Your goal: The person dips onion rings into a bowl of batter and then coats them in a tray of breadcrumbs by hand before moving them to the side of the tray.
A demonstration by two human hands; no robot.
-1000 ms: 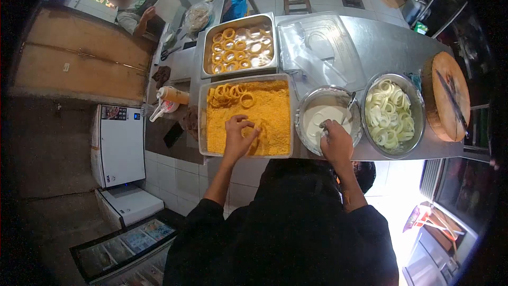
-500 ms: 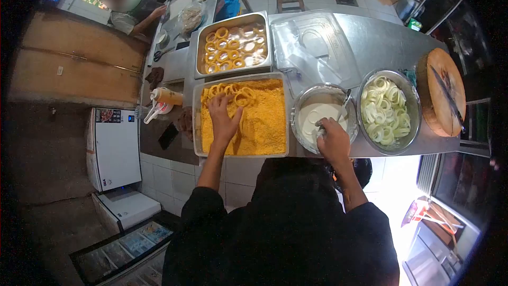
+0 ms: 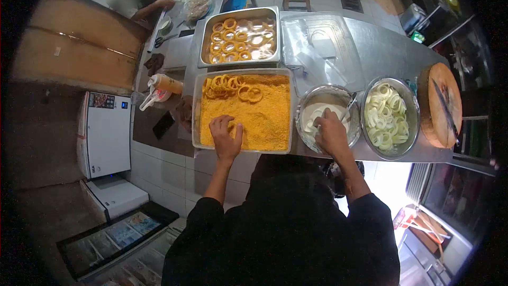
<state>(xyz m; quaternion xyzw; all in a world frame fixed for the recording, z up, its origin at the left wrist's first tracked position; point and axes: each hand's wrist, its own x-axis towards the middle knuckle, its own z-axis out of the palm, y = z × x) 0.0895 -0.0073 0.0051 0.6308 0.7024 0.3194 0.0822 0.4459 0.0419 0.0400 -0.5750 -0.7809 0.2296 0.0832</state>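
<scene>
Down at the near left corner of the breadcrumb tray (image 3: 196, 107), the left hand (image 3: 226, 136) lies palm-down on the orange crumbs (image 3: 267, 119). Its fingers (image 3: 221, 123) are bent and close together, their tips pushed into the crumbs. Whether they close on anything under the surface cannot be told. Beyond this hand, at the far end of the same tray, a cluster of crumbed rings (image 3: 225, 85) lies in a heap. One separate crumbed ring (image 3: 252, 94) sits just to their right, well apart from the fingers.

The right hand (image 3: 330, 133) reaches over the near rim of the batter bowl (image 3: 329, 89), knuckles up, with its fingertips down in the white batter (image 3: 324, 111). The fingers are curled, but the back of the hand hides what, if anything, they grip. A utensil handle (image 3: 350, 106) leans against the bowl's rim just beyond and to the right of this hand.

To the right of that bowl and touching it stands a second metal bowl (image 3: 371, 144) heaped with raw onion rings (image 3: 386, 116). Past that is a round wooden board (image 3: 435, 127) with a knife (image 3: 445, 108) lying on it. Farther out from the left hand, beyond the crumb tray, a steel pan (image 3: 202, 47) holds rows of coated rings (image 3: 233, 37). A squeeze bottle (image 3: 169, 83) lies to the left of the crumb tray.
</scene>
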